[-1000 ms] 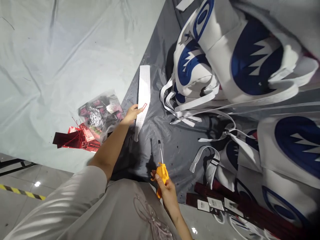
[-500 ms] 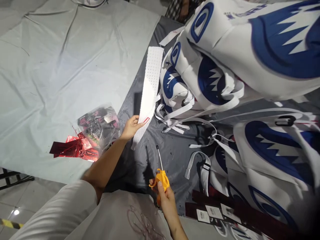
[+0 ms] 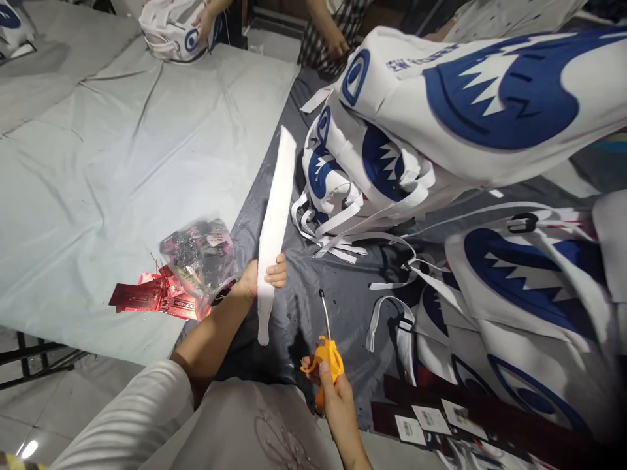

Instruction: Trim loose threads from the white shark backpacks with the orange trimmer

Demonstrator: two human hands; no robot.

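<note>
Nearest, at about six o'clock, the right hand (image 3: pixel 337 398) wraps its fingers tight around the orange plastic grip of a tagging gun (image 3: pixel 327 365), its thin steel needle aimed up toward twelve, clear of the cloth; held so, the tip probably stays ready and safely away from the body. Just past it, at about seven o'clock of centre, the left hand (image 3: pixel 262 277) pinches a long white perforated fabric strip (image 3: pixel 275 215) between thumb and curled fingers near its lower end. The strip rises stiffly toward twelve while a short tail hangs below the hand, lifted off the dark grey plastic sheet (image 3: pixel 298 313) that covers this part of the table.

At nine o'clock of the left hand lies a clear plastic bag (image 3: pixel 200 254), crumpled and open-looking, stuffed with small pink, black and silver cards; loose shiny red hang tags (image 3: pixel 157 297) spill beside it on the pale grey cloth (image 3: pixel 122 163), within easy reach. At four o'clock, dark red cards with white barcode labels (image 3: pixel 431 421) lie in a row. From two to four o'clock, white padded bags with blue shark-mouth prints (image 3: pixel 465 111) are heaped, their white straps trailing. At twelve, other people's hands (image 3: pixel 203 19) handle another such bag.
</note>
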